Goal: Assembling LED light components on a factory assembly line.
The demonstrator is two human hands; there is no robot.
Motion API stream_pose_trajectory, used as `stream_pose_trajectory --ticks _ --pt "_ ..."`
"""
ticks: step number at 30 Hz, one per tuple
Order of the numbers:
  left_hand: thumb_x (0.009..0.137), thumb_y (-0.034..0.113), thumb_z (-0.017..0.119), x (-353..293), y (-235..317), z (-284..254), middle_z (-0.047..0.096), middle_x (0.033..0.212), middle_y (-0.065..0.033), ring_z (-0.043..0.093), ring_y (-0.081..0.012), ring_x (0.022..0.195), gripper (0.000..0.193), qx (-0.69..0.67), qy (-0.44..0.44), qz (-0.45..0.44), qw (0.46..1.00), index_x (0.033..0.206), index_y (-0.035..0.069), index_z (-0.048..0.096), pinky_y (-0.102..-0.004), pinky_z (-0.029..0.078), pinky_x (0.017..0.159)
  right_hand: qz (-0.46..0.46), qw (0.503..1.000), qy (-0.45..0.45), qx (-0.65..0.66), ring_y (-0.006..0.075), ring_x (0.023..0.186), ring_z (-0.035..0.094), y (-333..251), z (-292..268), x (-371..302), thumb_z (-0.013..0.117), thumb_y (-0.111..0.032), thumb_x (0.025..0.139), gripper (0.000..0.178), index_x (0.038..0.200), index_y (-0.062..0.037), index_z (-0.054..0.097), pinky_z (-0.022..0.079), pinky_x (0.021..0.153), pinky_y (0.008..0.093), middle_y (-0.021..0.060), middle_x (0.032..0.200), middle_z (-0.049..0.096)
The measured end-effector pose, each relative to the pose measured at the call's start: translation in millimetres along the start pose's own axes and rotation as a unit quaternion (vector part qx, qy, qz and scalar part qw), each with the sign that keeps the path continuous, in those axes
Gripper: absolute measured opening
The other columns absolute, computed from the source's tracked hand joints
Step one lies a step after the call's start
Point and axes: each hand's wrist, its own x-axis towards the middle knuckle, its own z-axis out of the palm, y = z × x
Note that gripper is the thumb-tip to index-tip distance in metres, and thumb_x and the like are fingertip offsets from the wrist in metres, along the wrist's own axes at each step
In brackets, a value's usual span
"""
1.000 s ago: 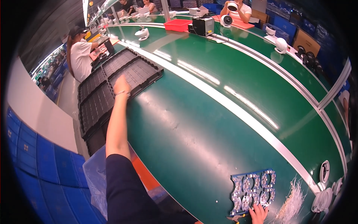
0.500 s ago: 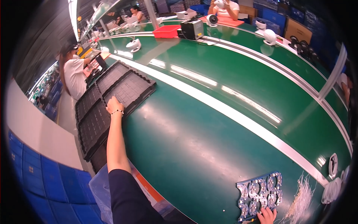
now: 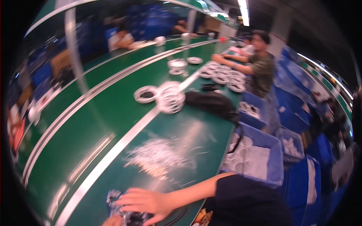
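A blue circuit board panel with round cut-outs lies on the green table at the lower edge of the view, slightly blurred. My right hand rests over it with fingers stretched out, covering much of the panel. At the panel's near left side, only a small part of my left hand shows, and its grip is hidden by the frame edge. Just beyond the right hand lies a loose heap of thin white wires or strips, some scattered to the right.
White rings are stacked farther up the table beside a black cloth or bag. Blue bins holding white parts stand along the right edge. A co-worker sits at the far right behind more white rings.
The view has swung far to the right, so the black trays are out of sight. My left hand has left the trays and is beside the panel; my right hand now lies across it.
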Motion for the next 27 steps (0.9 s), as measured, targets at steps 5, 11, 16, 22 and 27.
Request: stream_pose_trajectory --ticks 5,11,16,22,27 --pt "0.076 -0.005 0.056 62 21 36 0.062 0.089 -0.0143 0.062 -0.0283 0.08 0.023 -0.068 -0.055 -0.036 0.996 0.097 0.004 0.062 -0.0355 0.05 0.071 0.155 0.985 0.047 0.051 0.0316 0.068 0.057 20 -21 -14 0.061 -0.026 0.075 0.023 0.078 -0.0039 0.059 0.045 0.057 0.0397 0.012 0.076 0.061" --pt "0.079 -0.002 0.058 78 18 46 0.063 0.093 -0.0107 0.061 -0.0208 0.082 0.018 -0.276 -0.159 -0.312 0.895 0.096 -0.001 0.062 -0.0304 0.048 0.072 0.185 0.981 -0.002 -0.053 0.0321 0.065 0.056 40 -28 -36 0.062 -0.025 0.072 0.019 0.075 -0.0062 0.057 0.043 0.055 0.0424 0.0105 0.068 0.054" --pt "0.083 0.001 0.055 71 0 62 0.06 0.096 -0.0072 0.056 -0.0127 0.08 0.014 -0.343 -0.126 -0.373 0.853 0.095 -0.002 0.062 -0.024 0.047 0.069 0.157 0.98 0.007 -0.118 0.0257 0.068 0.053 46 -27 -41 0.065 -0.023 0.071 0.019 0.074 -0.0077 0.054 0.039 0.065 0.0366 0.0066 0.07 0.051" --pt "0.079 0.001 0.062 60 -13 55 0.061 0.085 -0.0025 0.055 -0.0093 0.076 0.012 -0.353 -0.223 -0.423 0.804 0.091 0.001 0.063 -0.0228 0.046 0.068 0.127 0.982 0.015 -0.138 0.0228 0.072 0.051 39 -31 -40 0.066 -0.021 0.069 0.02 0.076 -0.0077 0.053 0.035 0.074 0.0345 0.0064 0.073 0.049" --pt "0.066 -0.004 0.063 71 -14 58 0.061 0.084 -0.011 0.057 -0.0169 0.078 0.014 -0.356 -0.094 -0.345 0.863 0.079 -0.004 0.058 -0.027 0.047 0.071 0.143 0.977 0.061 -0.146 0.0237 0.076 0.053 33 -49 -23 0.066 -0.015 0.063 0.037 0.098 -0.003 0.057 0.04 0.07 0.0366 0.0075 0.09 0.055"
